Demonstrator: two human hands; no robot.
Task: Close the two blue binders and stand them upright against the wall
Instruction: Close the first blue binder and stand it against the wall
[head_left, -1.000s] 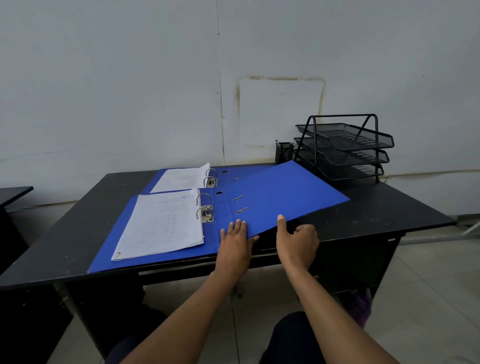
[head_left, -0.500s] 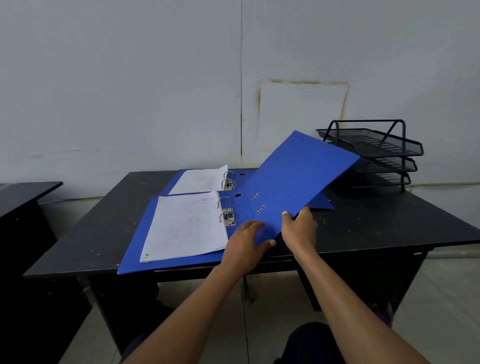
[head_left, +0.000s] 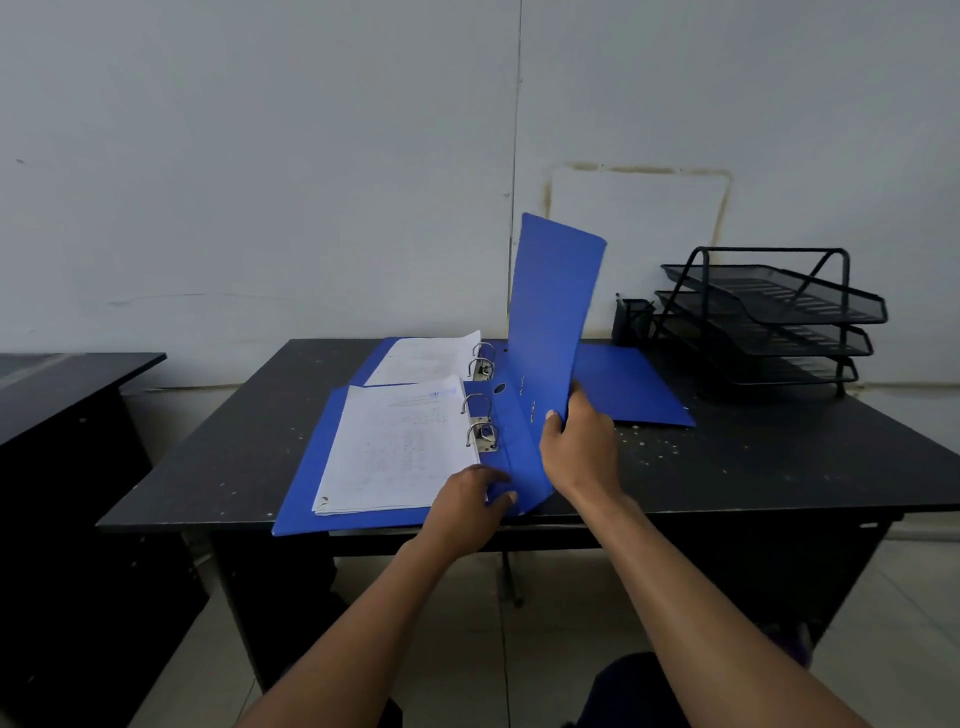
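Observation:
Two blue binders lie open on a black desk (head_left: 218, 457). The near binder (head_left: 306, 488) holds white pages on metal rings, and its right cover (head_left: 550, 322) stands almost vertical. My right hand (head_left: 579, 447) grips that cover at its lower near edge. My left hand (head_left: 470, 501) rests on the binder's spine at the desk's front edge, fingers curled on it. The far binder (head_left: 628, 387) lies flat and open behind, its right cover spread toward the right, its pages on the left.
A black three-tier mesh tray (head_left: 774, 317) stands at the back right of the desk beside a small black pen cup (head_left: 631, 322). The pale wall (head_left: 311, 182) runs behind the desk. Another dark desk (head_left: 62, 395) sits to the left.
The near binder's right cover has swung up from nearly flat to almost vertical, lifted by my right hand. My left hand has stayed on the spine at the front edge.

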